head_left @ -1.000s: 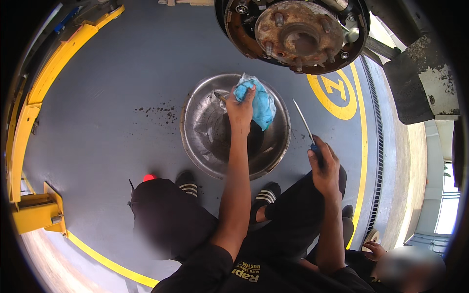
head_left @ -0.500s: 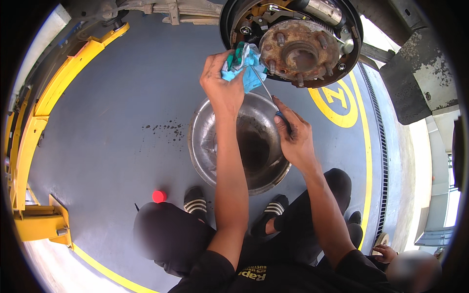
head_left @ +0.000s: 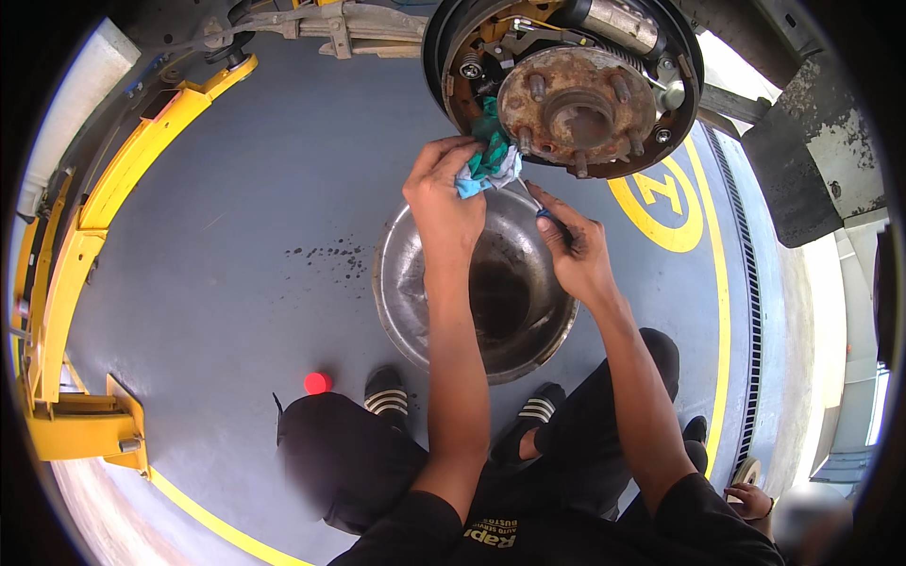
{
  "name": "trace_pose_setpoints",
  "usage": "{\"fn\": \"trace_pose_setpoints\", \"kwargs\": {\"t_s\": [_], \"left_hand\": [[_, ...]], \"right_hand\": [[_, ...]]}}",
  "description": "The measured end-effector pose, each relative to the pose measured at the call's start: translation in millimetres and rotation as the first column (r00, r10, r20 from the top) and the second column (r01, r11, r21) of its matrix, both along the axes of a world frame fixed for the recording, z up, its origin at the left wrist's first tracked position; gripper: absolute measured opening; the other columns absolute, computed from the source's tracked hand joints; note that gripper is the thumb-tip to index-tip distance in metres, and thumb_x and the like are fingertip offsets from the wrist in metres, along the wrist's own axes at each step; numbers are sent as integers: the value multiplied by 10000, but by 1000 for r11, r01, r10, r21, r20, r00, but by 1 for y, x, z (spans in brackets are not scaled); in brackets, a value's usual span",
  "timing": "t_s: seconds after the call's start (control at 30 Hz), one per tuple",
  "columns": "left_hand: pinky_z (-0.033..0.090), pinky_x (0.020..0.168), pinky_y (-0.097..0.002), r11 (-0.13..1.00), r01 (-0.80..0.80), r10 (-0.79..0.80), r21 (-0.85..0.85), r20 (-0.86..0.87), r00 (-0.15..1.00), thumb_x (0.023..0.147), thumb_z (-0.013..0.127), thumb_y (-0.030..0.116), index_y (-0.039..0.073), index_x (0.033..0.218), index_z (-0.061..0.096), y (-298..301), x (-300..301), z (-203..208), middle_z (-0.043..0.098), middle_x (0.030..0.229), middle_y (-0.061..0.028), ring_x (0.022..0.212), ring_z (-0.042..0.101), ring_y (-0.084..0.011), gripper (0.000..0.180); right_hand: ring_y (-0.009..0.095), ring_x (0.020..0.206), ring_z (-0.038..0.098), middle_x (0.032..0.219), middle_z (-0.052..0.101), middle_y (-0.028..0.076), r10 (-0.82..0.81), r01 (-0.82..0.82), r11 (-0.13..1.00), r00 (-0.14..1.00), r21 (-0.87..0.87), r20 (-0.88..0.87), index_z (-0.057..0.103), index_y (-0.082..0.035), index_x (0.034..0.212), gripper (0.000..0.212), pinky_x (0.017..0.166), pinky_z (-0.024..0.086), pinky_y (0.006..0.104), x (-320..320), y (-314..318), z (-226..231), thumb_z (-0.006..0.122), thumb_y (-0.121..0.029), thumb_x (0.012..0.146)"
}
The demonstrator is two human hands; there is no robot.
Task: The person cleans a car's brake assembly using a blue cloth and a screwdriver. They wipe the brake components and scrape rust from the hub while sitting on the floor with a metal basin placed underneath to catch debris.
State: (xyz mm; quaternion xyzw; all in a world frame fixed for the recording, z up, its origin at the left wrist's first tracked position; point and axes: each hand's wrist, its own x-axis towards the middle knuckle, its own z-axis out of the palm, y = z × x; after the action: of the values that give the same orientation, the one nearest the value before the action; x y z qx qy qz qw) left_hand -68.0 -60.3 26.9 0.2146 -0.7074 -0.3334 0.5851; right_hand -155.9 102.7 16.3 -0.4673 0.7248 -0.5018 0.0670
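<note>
A crumpled cloth (head_left: 489,166), green, white and light blue, is gripped in my left hand (head_left: 445,196). It presses up at the lower left of the rusty wheel hub (head_left: 527,87), against the drum brake assembly (head_left: 469,71). In my right hand (head_left: 576,253) is a screwdriver (head_left: 545,214) with a blue handle, its thin metal shaft pointing up and left to the cloth. The cloth and the hub's edge hide the shaft's tip. Below both hands a round metal basin (head_left: 389,300) stands on the floor, with dark residue inside.
A yellow lift arm (head_left: 104,189) curves along the left. Dark spots mark the grey floor (head_left: 236,283) left of the basin. A red cap (head_left: 318,383) lies beside my left knee. Another person's hand (head_left: 750,500) shows at lower right, near a round object (head_left: 746,472).
The cloth has moved up and right, deeper behind the hub's lower left edge. My left hand has turned with it, and the screwdriver has shifted slightly right and down.
</note>
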Motion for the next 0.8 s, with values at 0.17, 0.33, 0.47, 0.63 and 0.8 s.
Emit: {"fn": "trace_pose_setpoints", "kwargs": {"t_s": [0.17,0.33,0.47,0.63,0.8], "left_hand": [[582,832,-376,979,-123,111,-160,-83,990,679,661,-141,26,989,786,-13,7,32,737,1027,-117,930,730,-312,373],[574,854,-374,1000,-22,21,21,31,999,678,663,-153,11,989,778,1,0,5,739,1013,-137,933,731,-320,370],[564,874,-365,999,-53,54,12,-55,997,675,645,-157,13,1001,770,1,0,6,739,998,-133,949,735,-297,388],[560,821,-356,993,-85,98,81,-164,982,695,669,-136,6,1013,762,-5,-1,14,736,957,-124,910,733,-294,361],[557,791,-413,908,159,-120,387,-122,985,733,771,-48,15,1017,763,27,-11,-25,726,927,-189,834,718,-374,291]], "right_hand": [[158,1202,644,1324,707,135,-16,15,999,1000,-48,-14,631,-79,1406,364,1028,477,315,15,-22,19,596,-103,1044],[278,1083,732,1232,728,187,-52,55,998,991,21,-119,667,-82,1355,380,900,552,366,1,-1,15,618,-4,986],[313,1097,725,1230,726,188,-66,67,997,997,36,-34,669,-78,1349,380,914,549,383,18,-6,32,615,2,982],[192,1226,658,1330,699,156,-117,119,993,979,6,-166,639,-78,1391,355,1028,482,324,22,-8,20,612,-105,1038],[325,1024,722,1126,741,166,-226,239,921,971,307,-78,635,-140,1404,385,907,537,398,19,37,17,607,-126,1021]]}}
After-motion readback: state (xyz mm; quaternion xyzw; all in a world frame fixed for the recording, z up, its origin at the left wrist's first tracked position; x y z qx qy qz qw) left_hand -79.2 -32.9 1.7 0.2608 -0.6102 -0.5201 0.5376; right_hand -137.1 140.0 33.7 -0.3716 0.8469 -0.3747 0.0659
